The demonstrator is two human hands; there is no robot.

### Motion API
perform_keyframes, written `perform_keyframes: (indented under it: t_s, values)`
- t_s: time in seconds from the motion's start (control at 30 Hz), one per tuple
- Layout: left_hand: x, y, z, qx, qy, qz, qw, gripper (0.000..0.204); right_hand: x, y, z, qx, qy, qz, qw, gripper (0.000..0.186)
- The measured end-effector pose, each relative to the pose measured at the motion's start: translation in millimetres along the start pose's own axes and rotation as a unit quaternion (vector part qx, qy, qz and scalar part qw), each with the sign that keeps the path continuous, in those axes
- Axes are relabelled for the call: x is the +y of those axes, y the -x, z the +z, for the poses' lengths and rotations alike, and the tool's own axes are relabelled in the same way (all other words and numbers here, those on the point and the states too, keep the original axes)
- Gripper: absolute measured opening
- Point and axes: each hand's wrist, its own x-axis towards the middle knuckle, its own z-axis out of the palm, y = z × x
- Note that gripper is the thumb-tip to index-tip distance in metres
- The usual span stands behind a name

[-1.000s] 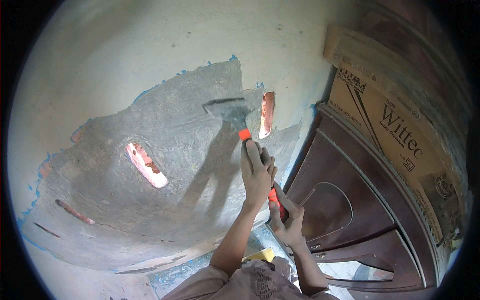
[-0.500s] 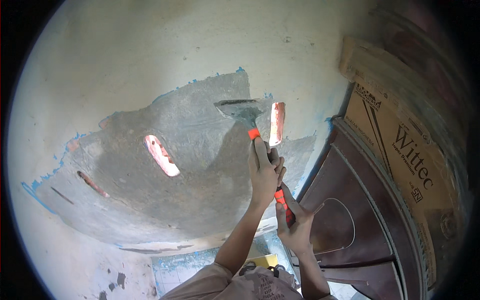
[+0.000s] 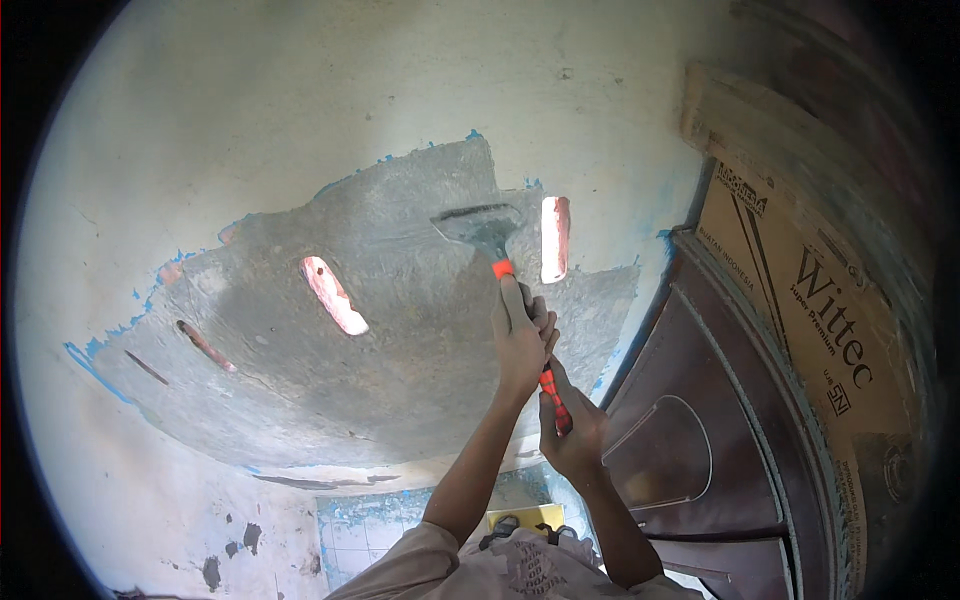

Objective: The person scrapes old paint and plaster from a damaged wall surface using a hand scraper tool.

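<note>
A wide-bladed scraper (image 3: 482,228) with a red and black handle is held up against the wall (image 3: 400,220), over a bare grey patch edged with blue paint. My left hand (image 3: 522,335) is wrapped round the upper handle, just below the blade. Lower down, my right hand (image 3: 575,425) grips the same handle near its end. To the blade's right is an upright reddish-white slot (image 3: 555,240) in the wall. A slanted slot of similar colour (image 3: 335,297) lies to its left.
On the right stands a dark brown door (image 3: 700,400), with brown cardboard (image 3: 790,290) above it. A narrow groove (image 3: 205,345) marks the patch's left part. My feet are on a yellow surface (image 3: 548,516) above the tiled floor (image 3: 350,545).
The view has shifted slightly. The scraper blade sits a little lower on the grey patch, and my right hand has moved slightly left and up. Both hands keep their grip.
</note>
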Motion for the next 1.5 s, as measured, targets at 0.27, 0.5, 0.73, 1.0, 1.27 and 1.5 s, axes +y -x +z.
perform_keyframes:
  t_s: [0.27, 0.5, 0.73, 1.0, 1.27, 1.5]
  values:
    - [4.5, -6.9, 5.1, -0.024, -0.007, 0.042, 0.999, 0.05, -0.5, -8.2, 0.8, 0.023, -0.029, -0.026, 0.999, 0.045]
    - [-3.2, -9.9, 4.7, -0.056, 0.004, 0.047, 0.997, 0.05, 15.2, -3.9, -0.4, 0.021, -0.008, -0.033, 0.999, 0.041]
    - [-15.5, -9.9, 1.1, -0.018, 0.006, 0.009, 1.0, 0.048, 14.7, 1.6, -2.4, 0.009, 0.017, -0.016, 1.0, 0.041]
    - [-4.4, -10.4, 4.8, -0.078, 0.024, 0.038, 0.996, 0.05, 11.0, -6.7, -10.1, -0.004, 0.032, -0.016, 0.999, 0.039]
    - [-12.7, -14.2, 8.6, -0.032, 0.053, 0.017, 0.998, 0.047, 14.4, -9.3, -10.6, 0.004, 0.023, -0.014, 1.0, 0.04]
    - [-27.8, -20.0, -2.0, -0.091, 0.028, 0.035, 0.995, 0.048, 25.5, 1.6, -5.3, 0.002, 0.035, -0.027, 0.999, 0.046]
